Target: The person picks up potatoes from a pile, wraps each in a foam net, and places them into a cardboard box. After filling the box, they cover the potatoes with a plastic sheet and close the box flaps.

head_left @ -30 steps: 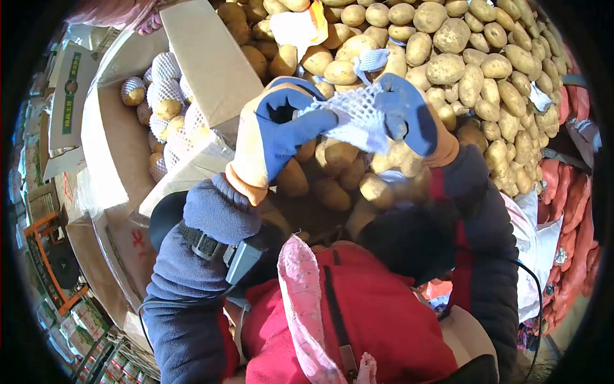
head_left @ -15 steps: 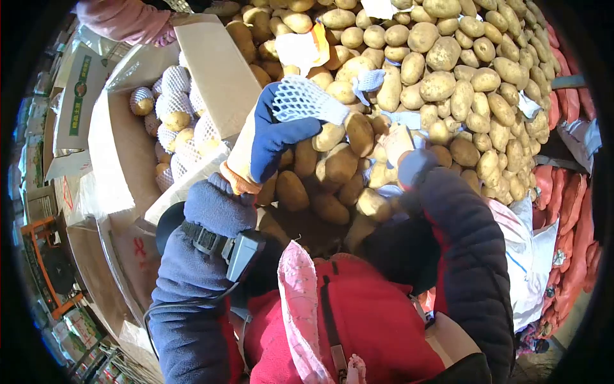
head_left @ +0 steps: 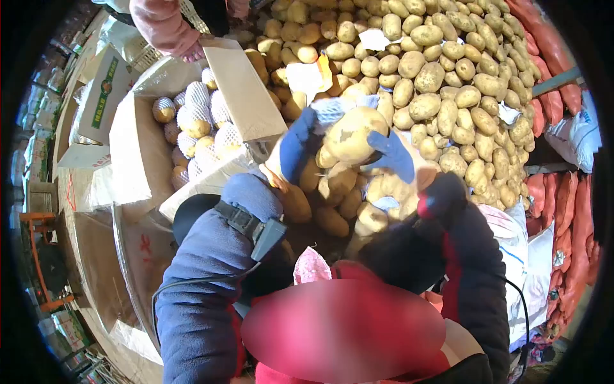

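Note:
My left hand (head_left: 293, 153), in a blue-palmed glove, has its fingers curled around a white foam net sleeve (head_left: 329, 110). A large potato (head_left: 356, 136) lies against the sleeve's near side, between my two hands. On the potato's right side are the blue fingers of my right hand (head_left: 398, 159), gripping it. Part of the sleeve is hidden behind the potato and my left glove. Below both hands lie loose potatoes (head_left: 330, 221), partly in shadow.
An open cardboard box (head_left: 137, 150) at left holds potatoes in foam nets (head_left: 195, 120). Another person's hand (head_left: 193, 51) touches its flap (head_left: 243, 89). A big potato heap (head_left: 441, 77) fills the back and right. Red sacks (head_left: 569, 224) stand at far right.
My right hand has come up from the heap with the large potato and brought it to the foam net sleeve. My left hand has shifted slightly right and down in view.

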A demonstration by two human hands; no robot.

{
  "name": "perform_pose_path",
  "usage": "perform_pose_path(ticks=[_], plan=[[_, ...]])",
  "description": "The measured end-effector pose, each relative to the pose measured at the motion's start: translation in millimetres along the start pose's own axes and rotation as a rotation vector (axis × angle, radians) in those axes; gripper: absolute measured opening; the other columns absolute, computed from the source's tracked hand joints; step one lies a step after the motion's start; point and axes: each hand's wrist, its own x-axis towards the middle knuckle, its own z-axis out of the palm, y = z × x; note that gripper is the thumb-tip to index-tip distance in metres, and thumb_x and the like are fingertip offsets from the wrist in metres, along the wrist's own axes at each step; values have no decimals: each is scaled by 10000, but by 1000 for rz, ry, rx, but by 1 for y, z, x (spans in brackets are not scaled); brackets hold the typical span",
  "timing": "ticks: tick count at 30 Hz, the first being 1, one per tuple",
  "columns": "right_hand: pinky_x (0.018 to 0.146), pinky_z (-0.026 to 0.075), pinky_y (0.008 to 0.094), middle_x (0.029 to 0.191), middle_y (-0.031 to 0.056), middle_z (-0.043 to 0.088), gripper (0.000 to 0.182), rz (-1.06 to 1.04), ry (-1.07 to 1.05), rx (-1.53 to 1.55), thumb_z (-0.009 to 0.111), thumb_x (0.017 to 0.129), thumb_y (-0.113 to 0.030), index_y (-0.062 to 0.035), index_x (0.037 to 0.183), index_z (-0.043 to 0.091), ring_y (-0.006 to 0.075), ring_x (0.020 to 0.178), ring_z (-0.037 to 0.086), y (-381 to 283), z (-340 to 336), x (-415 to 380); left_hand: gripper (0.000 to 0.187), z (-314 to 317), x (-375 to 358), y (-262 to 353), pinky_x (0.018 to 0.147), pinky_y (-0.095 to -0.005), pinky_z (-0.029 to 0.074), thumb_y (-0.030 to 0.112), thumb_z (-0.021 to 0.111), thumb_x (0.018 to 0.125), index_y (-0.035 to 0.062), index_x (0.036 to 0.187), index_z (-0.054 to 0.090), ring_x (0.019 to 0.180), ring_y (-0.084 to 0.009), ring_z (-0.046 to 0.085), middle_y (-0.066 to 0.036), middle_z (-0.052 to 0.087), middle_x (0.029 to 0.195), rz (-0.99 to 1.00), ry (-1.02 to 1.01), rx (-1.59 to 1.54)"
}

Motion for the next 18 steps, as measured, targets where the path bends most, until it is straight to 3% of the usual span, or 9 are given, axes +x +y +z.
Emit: perform_pose_path(ticks=[1,3,5,7,8,11,12,15,18], plan=[[837,508,319,1195,104,582,675,83,-30,154,688,823,-437,-26,1309,463,210,1037,591,-1,2,-2,364,21,-2,9,1047,-316,383,202,451,1004,29,1324,445,1229,-199,484,-89,526,1291,-131,-3,-547],[833,509,312,1202,105,588,617,158,-69,304,625,884,-435,-23,1316,469,198,1026,599,-16,15,-6,509,26,-2,29,1072,-326,350,244,567,927,18,1357,414,1266,-187,437,-89,472,1353,69,-130,-132],[792,511,301,1156,99,618,574,-11,-43,13,560,925,-442,-18,1306,484,190,965,622,-11,17,1,690,24,-1,32,1083,-333,337,256,724,816,13,1374,398,1292,-179,402,-91,434,1394,244,-167,164],[760,514,292,1097,103,644,592,-74,-2,-98,476,949,-497,-18,1296,492,180,907,636,-6,20,10,946,26,-10,37,1097,-348,319,187,860,638,12,1410,343,1282,-190,417,-111,443,1390,221,-56,307],[747,515,287,1066,109,654,624,-93,17,-87,428,953,-540,-19,1291,494,174,880,640,-1,19,14,940,21,-14,35,1098,-347,313,157,858,626,6,1403,351,1279,-189,418,-103,453,1379,214,-11,419],[718,527,276,1020,117,668,700,48,-44,196,310,958,-611,-16,1266,514,170,882,643,12,-9,29,916,16,-12,36,1078,-337,334,157,828,628,38,1405,358,1273,-184,416,-93,459,1360,115,27,124],[721,534,278,1020,118,667,699,69,-14,294,298,962,-610,-16,1255,522,174,898,643,8,-7,32,919,18,-16,43,1024,-367,409,176,805,673,69,1439,309,1283,-194,417,-96,451,1373,-42,-46,-198],[815,532,298,1087,113,639,523,-191,217,198,422,984,-469,-8,1193,554,179,960,626,-6,13,29,912,28,-31,63,943,-394,489,189,768,735,101,1474,241,1265,-223,459,-103,430,1400,-283,-173,-553],[835,520,297,1115,113,628,462,-156,164,409,467,979,-405,2,1174,563,179,975,618,-17,18,42,842,28,-32,52,735,-339,574,256,690,818,141,1494,200,1141,-231,580,-120,473,1372,-292,-191,-703]])
